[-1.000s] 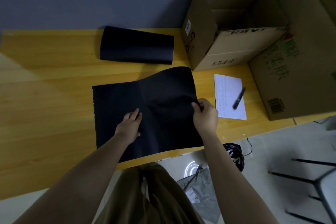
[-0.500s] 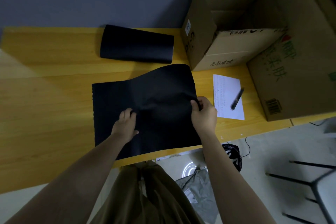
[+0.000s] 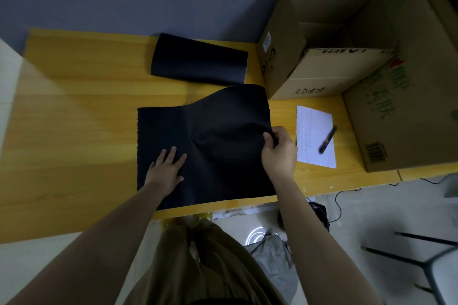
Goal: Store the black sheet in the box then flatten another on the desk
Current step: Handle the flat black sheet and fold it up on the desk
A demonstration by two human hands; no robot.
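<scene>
Our right hand (image 3: pixel 279 153) was pinching the right edge of the black sheet (image 3: pixel 210 146), thumb on top and fingers curled beneath, so that the edge stood lifted off the desk (image 3: pixel 74 131) and the far right corner bulged upward in a smooth hump. Our left hand (image 3: pixel 165 168) lay open and flat on the sheet's left half, fingers spread and pointing toward the far edge of the desk, gripping nothing and only pressing the material down. Both forearms reached in bare from the near edge. The sheet looked thin, matte and flexible, roughly square, with a soft crease running out from between our hands; its near edge lay close along the near edge of the desk, and its left edge looked finely serrated. The desk was yellow wood with a visible grain. Toward the far edge lay a second black sheet (image 3: pixel 199 59), curled into a loose roll, well apart from the first. At the far right corner stood an open cardboard box (image 3: pixel 309 74) of plain brown corrugated board, its flaps up, and a larger cardboard box (image 3: pixel 406 96) printed with green characters leaned just beside it. Between our right hand and the larger box lay a white sheet of paper (image 3: pixel 313 131) with a dark pen (image 3: pixel 327 139) resting on it at a slant.
</scene>
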